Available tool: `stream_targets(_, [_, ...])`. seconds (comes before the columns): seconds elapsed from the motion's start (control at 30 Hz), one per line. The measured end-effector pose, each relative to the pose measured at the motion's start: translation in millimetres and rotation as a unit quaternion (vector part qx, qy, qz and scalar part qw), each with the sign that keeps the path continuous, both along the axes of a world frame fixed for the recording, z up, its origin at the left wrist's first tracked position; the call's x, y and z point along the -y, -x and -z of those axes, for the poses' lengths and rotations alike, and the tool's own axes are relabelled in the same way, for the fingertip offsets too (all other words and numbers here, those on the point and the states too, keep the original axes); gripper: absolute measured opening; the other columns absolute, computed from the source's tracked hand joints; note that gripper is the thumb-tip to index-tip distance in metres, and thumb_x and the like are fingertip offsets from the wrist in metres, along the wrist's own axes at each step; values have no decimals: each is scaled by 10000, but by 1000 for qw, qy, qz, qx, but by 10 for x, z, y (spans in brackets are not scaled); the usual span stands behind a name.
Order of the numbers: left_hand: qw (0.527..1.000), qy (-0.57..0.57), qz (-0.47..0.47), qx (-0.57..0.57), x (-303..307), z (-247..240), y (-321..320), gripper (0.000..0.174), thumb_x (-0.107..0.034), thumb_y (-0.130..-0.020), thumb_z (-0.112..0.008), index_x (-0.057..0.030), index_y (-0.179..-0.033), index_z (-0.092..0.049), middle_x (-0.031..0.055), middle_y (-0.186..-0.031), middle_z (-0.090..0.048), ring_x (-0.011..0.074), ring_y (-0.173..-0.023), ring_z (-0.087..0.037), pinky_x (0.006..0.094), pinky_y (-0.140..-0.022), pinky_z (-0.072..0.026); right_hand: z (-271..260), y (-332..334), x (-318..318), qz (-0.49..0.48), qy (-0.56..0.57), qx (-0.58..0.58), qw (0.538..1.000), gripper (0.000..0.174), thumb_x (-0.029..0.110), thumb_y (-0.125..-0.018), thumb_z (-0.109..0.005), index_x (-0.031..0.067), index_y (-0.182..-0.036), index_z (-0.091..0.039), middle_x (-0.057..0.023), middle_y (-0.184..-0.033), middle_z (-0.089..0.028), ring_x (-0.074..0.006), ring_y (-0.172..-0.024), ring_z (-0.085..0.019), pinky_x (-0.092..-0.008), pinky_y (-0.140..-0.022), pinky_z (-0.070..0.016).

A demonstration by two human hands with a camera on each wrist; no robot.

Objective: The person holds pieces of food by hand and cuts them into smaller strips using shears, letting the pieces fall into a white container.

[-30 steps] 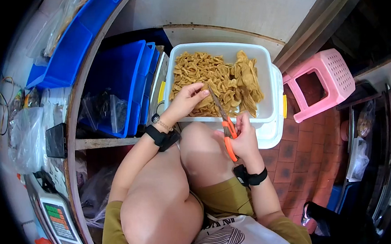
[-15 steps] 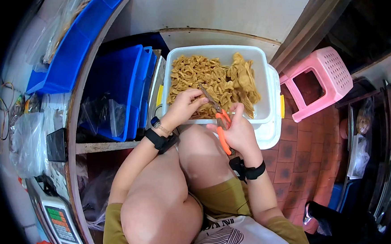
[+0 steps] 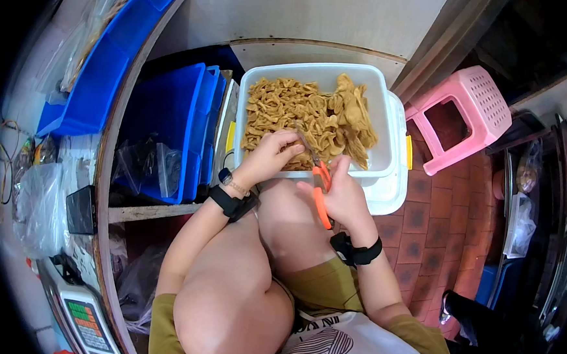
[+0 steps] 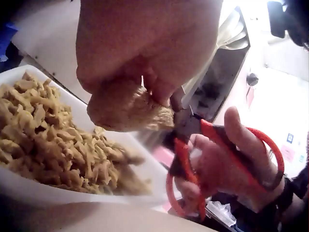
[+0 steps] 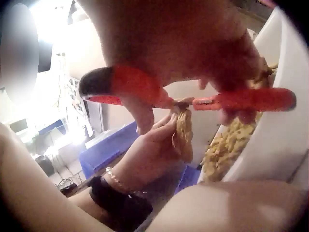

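My left hand (image 3: 268,156) pinches a tan, wrinkled piece (image 4: 128,108) over the near side of a white tub (image 3: 383,144). My right hand (image 3: 347,197) grips orange-handled scissors (image 3: 321,208), fingers and thumb through the loops. In the left wrist view the scissor handles stand apart, and the blades meet the end of the piece close to my left fingertips. Cut strips (image 3: 275,102) fill the tub's left and middle, and larger uncut pieces (image 3: 352,113) lie at its right. The blade tips are partly hidden by my left fingers.
A white lid (image 3: 392,196) lies under the tub's right side. Blue bins (image 3: 164,118) stand on the left shelf, with a digital scale (image 3: 89,321) lower down. A pink stool (image 3: 489,105) stands on the tiled floor at the right.
Both hands and the scissors have shifted slightly left and down from a second ago. The right hand's grip has turned a little, and the larger pieces at the right look the same.
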State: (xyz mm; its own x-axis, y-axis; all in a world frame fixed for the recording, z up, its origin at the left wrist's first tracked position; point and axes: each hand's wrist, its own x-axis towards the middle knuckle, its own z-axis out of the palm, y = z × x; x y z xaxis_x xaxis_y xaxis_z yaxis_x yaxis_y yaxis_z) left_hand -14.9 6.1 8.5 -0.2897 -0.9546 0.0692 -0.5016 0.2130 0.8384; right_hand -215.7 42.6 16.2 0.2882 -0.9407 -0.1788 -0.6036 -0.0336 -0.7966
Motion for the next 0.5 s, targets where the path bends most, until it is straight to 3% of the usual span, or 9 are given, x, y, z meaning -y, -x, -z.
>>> stream_targets(0.1, [997, 22, 3, -70, -3, 52, 30, 186, -128, -869, -572, 10, -984, -622, 160, -849, -608, 280, -794, -581, 335, -742, -449, -12, -63, 31, -2, 5, 0, 1000, 785, 580, -672, -711, 9, -1047, -325, -184, -766, -606, -371, -712, -625, -397, -621, -482])
stream_targets(0.2, [998, -12, -11, -57, 0, 25, -14, 183, -137, -864, -577, 16, -957, -615, 160, -811, -592, 286, -756, -566, 344, -712, -446, -52, -84, 44, 8, 5, -26, 1000, 778, 573, -668, -719, 16, -1043, -327, -183, -781, -606, -372, -724, -627, -397, -634, -482])
stream_targets(0.3, [1000, -21, -7, 7, 13, 46, -59, 192, -156, -869, -578, 23, -933, -607, 159, -787, -583, 271, -727, -556, 348, -686, -440, -63, -84, 33, 12, 5, -21, 1000, 731, 499, -666, -768, 22, -985, -315, -191, -791, -587, -312, -657, -597, -362, -603, -469])
stream_targets(0.4, [1000, 12, -10, 8, -1, 26, -26, 210, -174, -873, -579, 29, -927, -595, 150, -753, -565, 259, -705, -540, 349, -668, -429, -9, -30, 3, 23, -2, 12, 1000, 744, 538, -644, -759, 46, -982, -316, -163, -717, -573, -340, -638, -595, -388, -609, -469])
stream_targets(0.5, [998, -9, -51, -25, -13, 31, -14, 216, -174, -885, -569, 35, -936, -590, 142, -769, -570, 200, -705, -538, 327, -659, -426, 21, 46, -34, 66, -43, 76, 994, 748, 515, -628, -781, 50, -968, -305, -142, -674, -551, -307, -582, -574, -372, -571, -461])
